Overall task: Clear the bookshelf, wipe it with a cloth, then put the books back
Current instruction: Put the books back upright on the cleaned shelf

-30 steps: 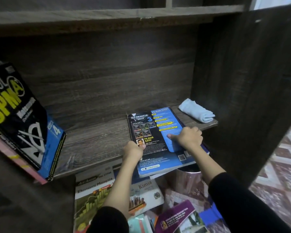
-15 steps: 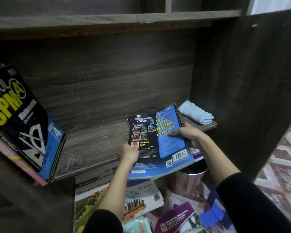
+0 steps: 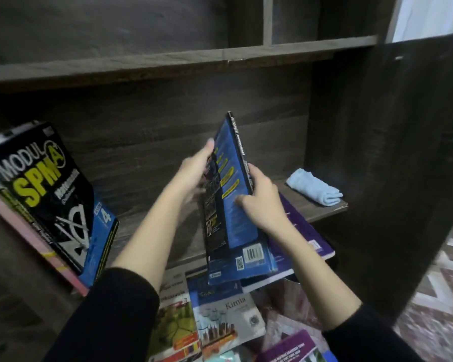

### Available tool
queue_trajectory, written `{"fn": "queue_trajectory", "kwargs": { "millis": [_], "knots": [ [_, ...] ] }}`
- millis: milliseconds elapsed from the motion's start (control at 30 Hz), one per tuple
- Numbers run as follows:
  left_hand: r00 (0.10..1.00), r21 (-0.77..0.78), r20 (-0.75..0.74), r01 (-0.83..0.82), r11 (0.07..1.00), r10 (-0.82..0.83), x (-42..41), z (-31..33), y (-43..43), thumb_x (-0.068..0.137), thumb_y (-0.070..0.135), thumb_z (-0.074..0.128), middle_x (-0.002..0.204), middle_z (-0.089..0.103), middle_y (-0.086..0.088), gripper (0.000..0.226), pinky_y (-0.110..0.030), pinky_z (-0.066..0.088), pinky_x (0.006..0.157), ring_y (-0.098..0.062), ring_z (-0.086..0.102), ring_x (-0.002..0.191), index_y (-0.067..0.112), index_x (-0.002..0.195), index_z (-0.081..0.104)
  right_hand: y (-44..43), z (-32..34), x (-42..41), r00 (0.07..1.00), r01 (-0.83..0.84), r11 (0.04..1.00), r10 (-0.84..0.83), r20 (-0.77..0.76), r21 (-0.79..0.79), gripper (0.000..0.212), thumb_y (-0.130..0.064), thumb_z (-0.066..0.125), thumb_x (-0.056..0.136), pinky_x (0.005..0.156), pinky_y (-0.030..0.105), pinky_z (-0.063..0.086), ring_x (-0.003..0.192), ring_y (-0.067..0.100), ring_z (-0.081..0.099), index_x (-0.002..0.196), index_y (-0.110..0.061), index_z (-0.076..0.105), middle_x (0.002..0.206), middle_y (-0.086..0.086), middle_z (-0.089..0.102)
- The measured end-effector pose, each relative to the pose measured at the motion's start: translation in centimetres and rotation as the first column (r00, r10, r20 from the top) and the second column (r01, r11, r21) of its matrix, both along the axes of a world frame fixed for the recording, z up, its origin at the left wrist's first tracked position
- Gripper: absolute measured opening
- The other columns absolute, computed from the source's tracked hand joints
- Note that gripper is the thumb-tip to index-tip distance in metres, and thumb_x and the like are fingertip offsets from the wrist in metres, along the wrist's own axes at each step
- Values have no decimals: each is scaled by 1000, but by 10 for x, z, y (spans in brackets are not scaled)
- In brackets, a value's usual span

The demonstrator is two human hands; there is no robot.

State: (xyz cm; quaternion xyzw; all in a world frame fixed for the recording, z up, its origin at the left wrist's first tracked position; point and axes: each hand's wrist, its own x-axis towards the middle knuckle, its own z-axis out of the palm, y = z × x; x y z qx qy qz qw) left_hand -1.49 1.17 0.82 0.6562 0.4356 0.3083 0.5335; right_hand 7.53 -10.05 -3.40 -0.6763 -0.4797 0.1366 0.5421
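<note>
The right hand (image 3: 262, 198) clutches a glossy blue paperback workbook (image 3: 233, 223) tilted above the dark wooden shelf (image 3: 152, 231). The left hand (image 3: 195, 169) presses it, fingers straight.

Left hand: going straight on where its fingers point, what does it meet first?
Left hand lies against the cover of the blue science book, fingers pointing up and back. Sliding on, it likely meets the shelf's back panel first; depth is unclear.
</note>
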Motion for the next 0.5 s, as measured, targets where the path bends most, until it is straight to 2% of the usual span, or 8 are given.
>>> {"fn": "queue_trajectory", "kwargs": {
  "millis": [33, 100, 133, 200, 300, 400, 500],
  "knots": [
    [999, -38, 45, 32, 999, -31, 2, 17, -2, 80, 70, 50, 110, 57, -6, 63, -38, 45, 90, -28, 56, 104, 24, 122, 52, 0, 3, -11, 998, 2, 1000, -2, 63, 2, 63, 3, 53, 80, 84, 27, 45, 111, 27, 57, 137, -24, 45, 115, 4, 66],
    [997, -49, -1, 75, 996, -75, 3, 42, -5, 65, 75, 60, 116, 55, -7, 80, -40, 50, 82, -29, 58, 100, 26, 127, 50, -2, 9, -33, 982, 0, 999, 8, 188, -39, 68, -1, 50, 85, 85, 38, 44, 112, 38, 54, 145, -25, 32, 119, 17, 62],
    [997, -22, -33, 65, 998, -66, 1, 52, -6, 63, 71, 65, 116, 58, -6, 78, -38, 50, 78, -28, 61, 98, 26, 125, 53, -3, 13, -45, 969, -11, 998, 26, 247, -64, 69, -1, 48, 87, 84, 40, 42, 110, 41, 53, 147, -25, 25, 118, 22, 61],
    [997, 88, -57, -50, 995, 55, -7, 59, -1, 72, 52, 71, 108, 63, -7, 58, -36, 53, 78, -26, 63, 94, 14, 114, 57, -4, 21, -65, 942, -27, 995, 56, 331, -91, 70, -3, 47, 89, 81, 42, 41, 107, 43, 54, 149, -23, 17, 114, 25, 60],
    [949, 305, -73, -272, 913, 307, -32, 62, 11, 81, 18, 62, 105, 63, -15, 21, -41, 53, 88, -31, 63, 98, 8, 99, 56, -3, 28, -90, 906, -28, 996, 59, 419, -79, 72, -6, 48, 90, 81, 42, 43, 105, 41, 57, 150, -22, 11, 113, 22, 62],
    [922, 336, -43, -348, 875, 384, -60, 68, 14, 80, 6, 52, 107, 62, -16, 23, -41, 53, 87, -32, 61, 96, 7, 102, 55, 1, 32, -111, 877, -58, 995, 90, 472, -82, 75, -9, 51, 91, 83, 40, 43, 106, 38, 58, 150, -21, 6, 119, 18, 61],
    [919, 313, 4, -377, 872, 395, -87, 73, 15, 75, 3, 53, 103, 63, -17, 30, -45, 55, 84, -32, 63, 91, 2, 105, 57, 7, 31, -132, 842, -75, 993, 112, 528, -92, 79, -10, 50, 92, 83, 41, 44, 107, 38, 58, 151, -20, -1, 127, 16, 56]
  ]
}}
